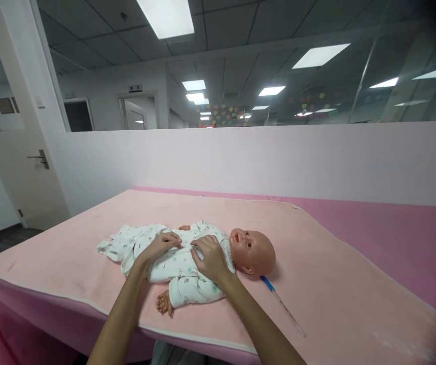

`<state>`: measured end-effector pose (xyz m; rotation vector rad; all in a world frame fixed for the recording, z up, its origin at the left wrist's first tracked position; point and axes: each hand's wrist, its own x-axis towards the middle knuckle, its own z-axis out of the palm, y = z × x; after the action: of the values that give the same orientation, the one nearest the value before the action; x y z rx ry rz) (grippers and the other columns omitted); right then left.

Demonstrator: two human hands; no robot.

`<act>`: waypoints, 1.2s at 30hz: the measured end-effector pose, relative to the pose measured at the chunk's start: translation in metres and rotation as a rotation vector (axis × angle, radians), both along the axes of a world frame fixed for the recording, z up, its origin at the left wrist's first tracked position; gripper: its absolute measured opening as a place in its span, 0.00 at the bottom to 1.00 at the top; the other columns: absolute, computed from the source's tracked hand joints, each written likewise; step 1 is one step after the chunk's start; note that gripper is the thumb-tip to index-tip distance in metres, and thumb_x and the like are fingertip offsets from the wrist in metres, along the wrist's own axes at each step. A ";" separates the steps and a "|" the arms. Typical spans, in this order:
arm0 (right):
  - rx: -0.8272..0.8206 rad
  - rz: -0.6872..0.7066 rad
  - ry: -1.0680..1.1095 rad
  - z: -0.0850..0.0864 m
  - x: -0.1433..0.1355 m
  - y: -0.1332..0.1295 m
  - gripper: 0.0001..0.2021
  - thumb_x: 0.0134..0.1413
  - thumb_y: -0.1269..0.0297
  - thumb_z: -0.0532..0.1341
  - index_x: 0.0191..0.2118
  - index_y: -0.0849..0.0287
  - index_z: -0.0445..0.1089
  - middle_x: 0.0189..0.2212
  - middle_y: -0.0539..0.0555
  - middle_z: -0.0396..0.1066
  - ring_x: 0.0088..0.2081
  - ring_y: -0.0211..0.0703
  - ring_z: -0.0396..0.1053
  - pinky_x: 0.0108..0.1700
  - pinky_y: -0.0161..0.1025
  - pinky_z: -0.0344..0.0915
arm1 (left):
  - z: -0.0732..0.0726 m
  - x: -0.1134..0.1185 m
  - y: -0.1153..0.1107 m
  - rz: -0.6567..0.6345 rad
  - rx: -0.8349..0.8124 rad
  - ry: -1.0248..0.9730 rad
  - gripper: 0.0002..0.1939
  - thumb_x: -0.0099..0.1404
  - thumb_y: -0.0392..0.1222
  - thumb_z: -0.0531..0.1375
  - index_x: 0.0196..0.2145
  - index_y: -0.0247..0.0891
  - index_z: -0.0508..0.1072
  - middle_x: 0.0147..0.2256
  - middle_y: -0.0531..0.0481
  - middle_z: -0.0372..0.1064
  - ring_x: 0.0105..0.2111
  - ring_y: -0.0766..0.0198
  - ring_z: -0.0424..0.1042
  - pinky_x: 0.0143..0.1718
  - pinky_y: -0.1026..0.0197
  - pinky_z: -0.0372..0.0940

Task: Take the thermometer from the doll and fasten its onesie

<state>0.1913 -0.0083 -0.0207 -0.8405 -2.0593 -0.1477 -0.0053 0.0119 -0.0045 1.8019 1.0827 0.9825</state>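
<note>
Head view: I see the doll (218, 253) in white printed pajamas, face up on the table (317, 263). Left hand (160, 246) and right hand (211, 257) rest open-fingered, pinching fabric at its chest.

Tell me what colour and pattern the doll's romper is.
White romper with small teal and pink prints, clearest in the head view.

No text, label, brand or number can be read anywhere. A small sign (135, 88) sits above the far doorway at about eleven o'clock, too small and blurred to make out. The doll's romper (180, 266) carries only tiny printed motifs, with no lettering that can be told.
</note>
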 end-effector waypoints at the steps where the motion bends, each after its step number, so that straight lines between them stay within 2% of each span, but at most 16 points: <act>1: 0.004 -0.003 -0.002 0.000 0.000 0.000 0.06 0.49 0.72 0.55 0.34 0.59 0.66 0.29 0.52 0.68 0.35 0.42 0.61 0.41 0.41 0.55 | 0.000 -0.002 -0.001 -0.013 -0.014 0.016 0.16 0.52 0.51 0.60 0.22 0.34 0.74 0.35 0.48 0.66 0.36 0.66 0.64 0.39 0.65 0.59; 6: 0.018 -0.013 -0.006 -0.001 -0.001 0.001 0.05 0.49 0.73 0.54 0.32 0.59 0.66 0.29 0.52 0.66 0.35 0.41 0.61 0.40 0.40 0.55 | -0.002 -0.009 -0.004 -0.059 -0.011 0.096 0.15 0.44 0.48 0.66 0.28 0.35 0.74 0.39 0.47 0.65 0.37 0.65 0.65 0.39 0.64 0.62; 10: 0.014 -0.028 -0.007 -0.001 -0.002 0.000 0.05 0.49 0.73 0.55 0.32 0.59 0.66 0.28 0.52 0.66 0.35 0.40 0.61 0.40 0.39 0.55 | -0.004 -0.012 -0.006 -0.070 0.003 0.109 0.14 0.44 0.45 0.67 0.29 0.37 0.74 0.40 0.48 0.65 0.39 0.65 0.66 0.43 0.63 0.61; 16: 0.038 -0.051 -0.004 -0.003 -0.002 0.002 0.05 0.48 0.73 0.55 0.32 0.59 0.65 0.28 0.52 0.65 0.34 0.40 0.60 0.39 0.39 0.54 | -0.005 -0.019 -0.004 -0.113 -0.049 0.075 0.20 0.42 0.45 0.67 0.35 0.37 0.75 0.44 0.45 0.65 0.43 0.62 0.65 0.48 0.60 0.61; 27: 0.032 -0.071 -0.011 -0.003 -0.003 0.002 0.05 0.47 0.74 0.55 0.31 0.59 0.65 0.28 0.51 0.65 0.33 0.40 0.60 0.39 0.38 0.54 | -0.007 -0.017 -0.006 -0.061 -0.060 0.063 0.16 0.45 0.46 0.66 0.32 0.37 0.76 0.44 0.45 0.66 0.42 0.61 0.66 0.41 0.62 0.65; 36: 0.023 -0.067 -0.011 -0.003 -0.003 0.002 0.05 0.48 0.73 0.55 0.31 0.59 0.65 0.28 0.52 0.65 0.33 0.41 0.59 0.38 0.39 0.54 | -0.008 -0.016 -0.004 -0.040 -0.053 0.060 0.15 0.44 0.48 0.66 0.28 0.36 0.75 0.43 0.45 0.66 0.42 0.61 0.66 0.41 0.62 0.64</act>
<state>0.1882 -0.0060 -0.0233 -0.8967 -2.0370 -0.2137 -0.0216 0.0080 -0.0130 1.8129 1.0950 0.8727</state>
